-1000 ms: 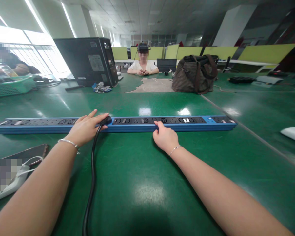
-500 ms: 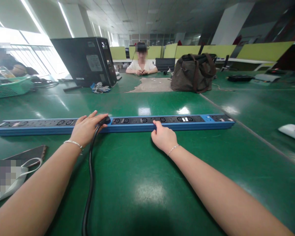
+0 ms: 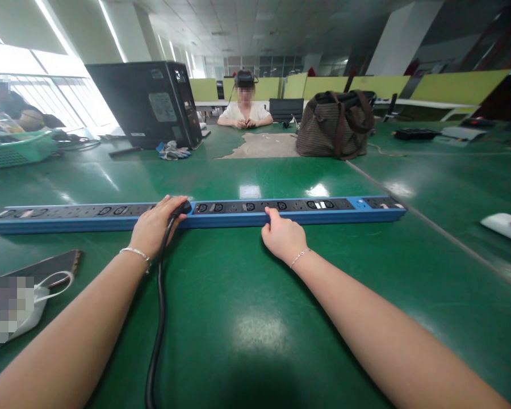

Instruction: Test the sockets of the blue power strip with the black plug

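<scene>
A long blue power strip [image 3: 221,220] with black sockets lies across the green table. At its middle, my left hand [image 3: 155,224] has its fingers closed round a black plug [image 3: 182,209], which sits against the strip. From the plug a thick black cable [image 3: 160,307] runs down toward me. To the right, my right hand [image 3: 284,236] grips the strip's near edge, thumb on top and the other fingers curled against the front side. Whether the plug's pins are in a socket is hidden.
Behind the strip stand a black computer case [image 3: 145,105], crumpled gloves [image 3: 173,150] and a brown bag [image 3: 335,125]. A person [image 3: 244,111] sits across the table, another at far left by a green basket [image 3: 19,147]. A phone and white strap [image 3: 55,278] lie near left; a white device [image 3: 506,226], right.
My left hand and wrist have shifted slightly right, and its fingers have drawn in closer round the plug. The cable has swung a little right. My right hand stays in place.
</scene>
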`<move>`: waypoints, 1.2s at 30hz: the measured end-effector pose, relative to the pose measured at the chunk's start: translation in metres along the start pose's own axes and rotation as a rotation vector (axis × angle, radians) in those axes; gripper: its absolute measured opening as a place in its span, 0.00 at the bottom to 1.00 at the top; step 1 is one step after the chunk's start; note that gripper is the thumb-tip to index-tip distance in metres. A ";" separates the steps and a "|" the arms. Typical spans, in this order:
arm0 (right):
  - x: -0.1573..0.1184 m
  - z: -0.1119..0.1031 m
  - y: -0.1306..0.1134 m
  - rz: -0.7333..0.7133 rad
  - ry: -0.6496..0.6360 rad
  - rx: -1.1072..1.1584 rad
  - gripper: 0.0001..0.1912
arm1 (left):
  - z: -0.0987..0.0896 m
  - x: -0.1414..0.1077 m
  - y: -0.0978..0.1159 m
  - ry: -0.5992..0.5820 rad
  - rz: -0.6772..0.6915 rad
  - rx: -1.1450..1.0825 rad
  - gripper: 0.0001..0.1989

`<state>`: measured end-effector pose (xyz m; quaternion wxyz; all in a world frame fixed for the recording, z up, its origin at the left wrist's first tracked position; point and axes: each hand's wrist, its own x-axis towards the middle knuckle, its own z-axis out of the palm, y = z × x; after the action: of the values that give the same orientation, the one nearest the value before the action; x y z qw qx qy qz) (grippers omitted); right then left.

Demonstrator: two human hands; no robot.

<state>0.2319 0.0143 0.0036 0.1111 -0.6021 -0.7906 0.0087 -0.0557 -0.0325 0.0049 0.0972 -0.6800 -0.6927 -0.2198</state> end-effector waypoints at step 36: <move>0.001 0.006 0.002 -0.016 0.053 0.019 0.23 | 0.023 0.048 0.077 0.014 0.037 -0.456 0.18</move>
<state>0.2325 0.0168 -0.0028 0.1380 -0.5947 -0.7920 -0.0008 0.0213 0.0194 0.0184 -0.0504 -0.6956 -0.6117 -0.3735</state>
